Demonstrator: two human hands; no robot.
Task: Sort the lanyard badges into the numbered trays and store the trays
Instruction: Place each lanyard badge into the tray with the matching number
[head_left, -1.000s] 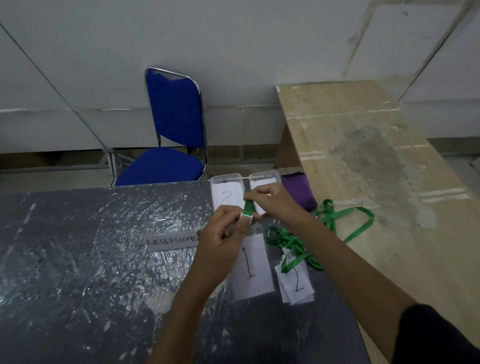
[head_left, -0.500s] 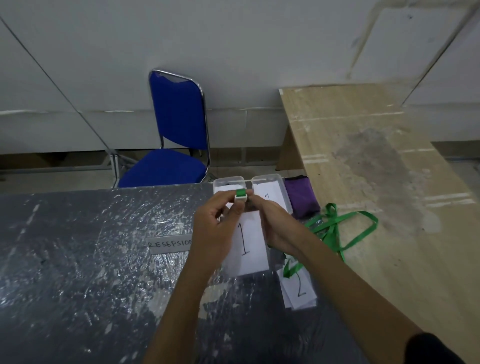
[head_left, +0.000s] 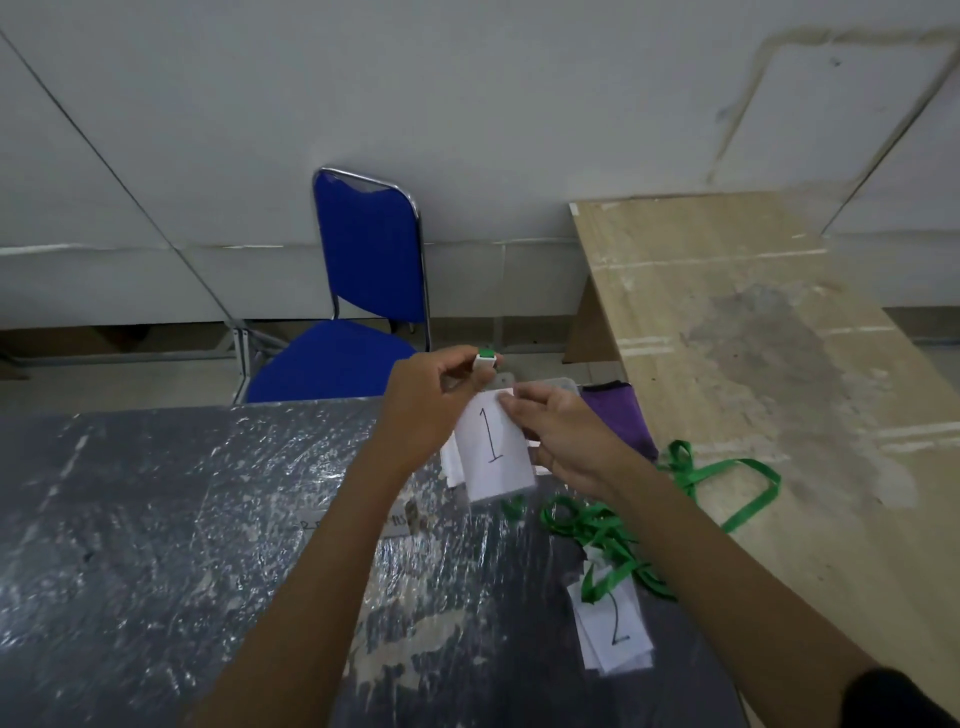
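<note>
At mid-frame we see the left hand (head_left: 426, 410) pinching a green-and-white clip (head_left: 487, 357), while the right hand (head_left: 563, 434) pinches the top of the badge (head_left: 496, 447) marked 1, held above the counter (head_left: 156, 519). Another badge marked 2 (head_left: 615, 629) lies lower right among green lanyards (head_left: 727, 467).

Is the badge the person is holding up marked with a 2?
No, the held badge, pinched between the left hand and right hand, shows a handwritten 1; the badge marked 2 lies on the table.
</note>
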